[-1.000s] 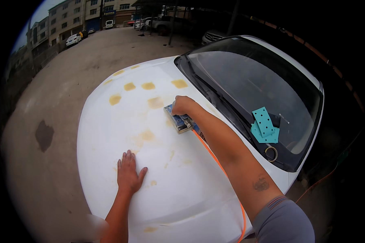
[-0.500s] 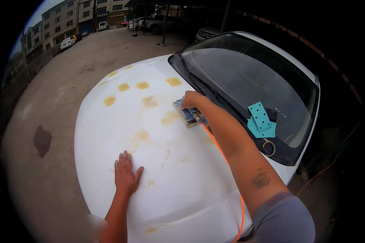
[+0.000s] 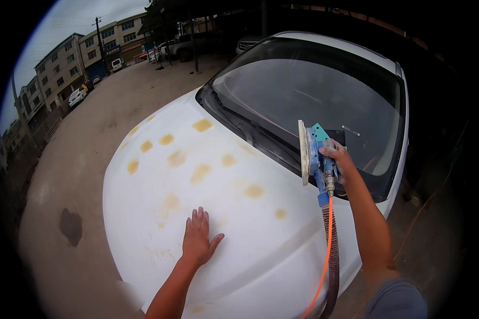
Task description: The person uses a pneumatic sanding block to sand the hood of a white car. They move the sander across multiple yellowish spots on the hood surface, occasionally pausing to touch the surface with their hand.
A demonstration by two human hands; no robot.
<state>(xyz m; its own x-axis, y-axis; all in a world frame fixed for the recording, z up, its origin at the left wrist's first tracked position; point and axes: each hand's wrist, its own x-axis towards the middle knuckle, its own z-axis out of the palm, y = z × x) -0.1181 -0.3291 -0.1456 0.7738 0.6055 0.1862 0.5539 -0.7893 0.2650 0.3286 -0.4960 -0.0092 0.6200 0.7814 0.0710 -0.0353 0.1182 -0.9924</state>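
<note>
My right hand (image 3: pixel 337 155) grips a blue pneumatic sander (image 3: pixel 312 155), held up in front of the windshield with its pale pad turned on edge toward the left. An orange air hose (image 3: pixel 329 239) and a ribbed dust hose (image 3: pixel 333 260) run down from it toward the lower edge. My left hand (image 3: pixel 198 239) lies flat with fingers stretched out on the white car hood (image 3: pixel 239 244). Several yellowish patches (image 3: pixel 200 173) mark the hood, mostly beyond that hand. Behind the sander, a teal perforated sanding sheet (image 3: pixel 320 133) shows only in part.
The dark windshield (image 3: pixel 298 85) and its wiper (image 3: pixel 234 114) border the hood on the far right. A dark flat item (image 3: pixel 336 137) lies by the teal sheet. Beyond the car is paved ground (image 3: pixel 112 122) with parked vehicles and buildings behind.
My right hand has lifted the sander off the hood, brought it right and tipped its pad on edge. My left hand stays flat on the hood. The whole view has shifted.
</note>
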